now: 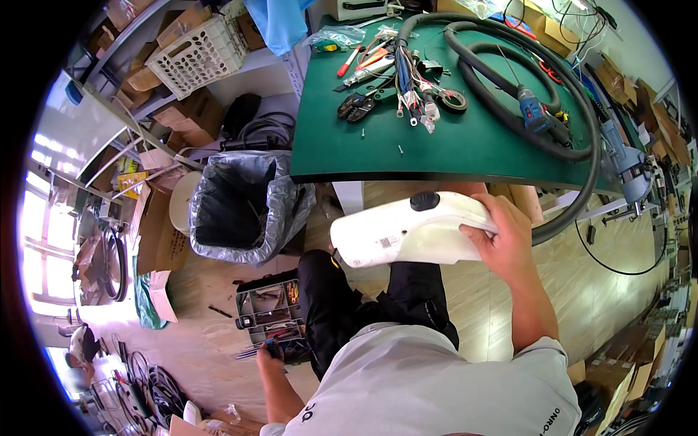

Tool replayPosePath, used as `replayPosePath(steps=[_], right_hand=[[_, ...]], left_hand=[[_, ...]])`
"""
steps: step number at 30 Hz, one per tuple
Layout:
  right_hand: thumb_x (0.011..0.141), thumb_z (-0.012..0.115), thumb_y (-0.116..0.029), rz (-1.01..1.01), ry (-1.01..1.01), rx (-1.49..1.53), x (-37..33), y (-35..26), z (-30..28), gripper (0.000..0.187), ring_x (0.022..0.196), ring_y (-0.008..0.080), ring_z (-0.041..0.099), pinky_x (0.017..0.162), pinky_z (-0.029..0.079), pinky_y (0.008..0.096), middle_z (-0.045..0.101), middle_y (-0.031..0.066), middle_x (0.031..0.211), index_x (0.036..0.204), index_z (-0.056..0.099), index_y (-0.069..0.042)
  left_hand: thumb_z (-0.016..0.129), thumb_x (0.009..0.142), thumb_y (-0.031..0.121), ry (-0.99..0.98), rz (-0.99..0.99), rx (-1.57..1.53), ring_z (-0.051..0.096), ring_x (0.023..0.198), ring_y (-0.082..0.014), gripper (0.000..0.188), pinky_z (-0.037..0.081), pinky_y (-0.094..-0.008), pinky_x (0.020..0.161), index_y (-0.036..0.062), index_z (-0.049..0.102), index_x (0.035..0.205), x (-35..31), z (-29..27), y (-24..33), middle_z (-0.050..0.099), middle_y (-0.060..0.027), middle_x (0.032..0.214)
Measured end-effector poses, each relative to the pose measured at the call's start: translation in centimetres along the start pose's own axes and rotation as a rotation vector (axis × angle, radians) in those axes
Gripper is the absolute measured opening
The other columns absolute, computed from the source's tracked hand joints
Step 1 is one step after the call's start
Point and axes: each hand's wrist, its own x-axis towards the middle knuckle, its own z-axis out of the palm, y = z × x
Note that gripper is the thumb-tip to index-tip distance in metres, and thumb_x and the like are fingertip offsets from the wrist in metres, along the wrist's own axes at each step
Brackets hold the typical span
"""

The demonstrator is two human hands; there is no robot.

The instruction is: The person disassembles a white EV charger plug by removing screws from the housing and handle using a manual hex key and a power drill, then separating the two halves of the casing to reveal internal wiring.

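Observation:
My right hand (503, 234) is closed round the handle of a white charging gun (378, 231), held over my lap just in front of the table edge. A black button (424, 200) sits on its upper side. From behind my right hand a thick black cable (582, 196) curves up onto the table. Low on the left, my left hand (270, 362) is closed on a small blue-and-black tool (273, 347) at the edge of an open toolbox (251, 301). The tool's exact kind is too small to tell.
On the green table (327, 149) are the cable's bare wire ends (413, 102), a crimping tool (356, 107), a roll of tape (452, 101) and a blue drill (534, 110). A lined bin (247, 251) stands left of the table. Boxes and shelves line the sides.

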Motion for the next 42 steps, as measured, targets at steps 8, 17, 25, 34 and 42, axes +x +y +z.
replayPosePath(steps=[8, 17, 25, 34, 42], right_hand=[[0.081, 0.077, -0.024, 0.038, 0.245, -0.018, 7.5, 1.8, 3.4, 0.036, 0.078, 0.0312, 0.066, 0.067, 0.051, 0.0377, 0.067, 0.0121, 0.091, 0.107, 0.062, -0.004], [0.09, 0.066, -0.036, 0.082, 0.188, -0.117, 10.6, 4.7, 5.0, 0.036, 0.078, 0.036, 0.065, 0.068, 0.051, 0.0418, 0.068, 0.0151, 0.087, 0.102, 0.064, -0.002], [0.096, 0.053, -0.049, 0.268, -0.164, 0.032, 20.2, 10.7, 2.5, 0.056, 0.067, 0.0324, 0.063, 0.064, 0.047, 0.0419, 0.064, 0.0156, 0.067, 0.081, 0.066, 0.003], [0.084, 0.058, -0.06, 0.253, -0.698, -0.331, 29.4, 13.6, 10.5, 0.066, 0.073, 0.0346, 0.066, 0.074, 0.051, 0.0433, 0.068, 0.0201, 0.075, 0.077, 0.071, 0.004], [0.072, 0.065, -0.035, 0.177, -0.542, -0.128, 34.3, 17.4, 6.3, 0.042, 0.049, 0.0206, 0.052, 0.052, 0.043, 0.0377, 0.051, 0.0139, 0.052, 0.066, 0.065, 0.007]], left_hand=[[0.047, 0.1, 0.026, 0.051, 0.053, -0.001, 0.068, 0.069, -0.0178, 0.018, 0.053, -0.0316, 0.054, 0.0133, 0.057, 0.107, -3.2, 0.0, -1.2, 0.07, -0.0039, 0.085], [0.046, 0.1, 0.027, 0.134, -0.018, -0.064, 0.067, 0.062, -0.0199, 0.021, 0.055, -0.0316, 0.05, 0.0078, 0.054, 0.105, -4.8, 0.9, -3.7, 0.067, -0.0061, 0.077], [0.044, 0.1, 0.032, 0.202, 0.044, 0.036, 0.067, 0.062, -0.0198, 0.024, 0.053, -0.0325, 0.049, 0.0093, 0.053, 0.106, -4.1, 1.2, -3.9, 0.068, -0.0062, 0.077], [0.042, 0.1, 0.036, 0.249, -0.024, 0.019, 0.065, 0.059, -0.0191, 0.027, 0.049, -0.0321, 0.048, 0.0124, 0.055, 0.102, 0.5, -1.6, -4.4, 0.068, -0.0046, 0.076], [0.043, 0.097, 0.033, 0.209, 0.02, 0.036, 0.062, 0.057, -0.0198, 0.027, 0.049, -0.0324, 0.049, 0.0105, 0.058, 0.097, -6.6, 1.2, -3.8, 0.067, -0.0056, 0.074]])
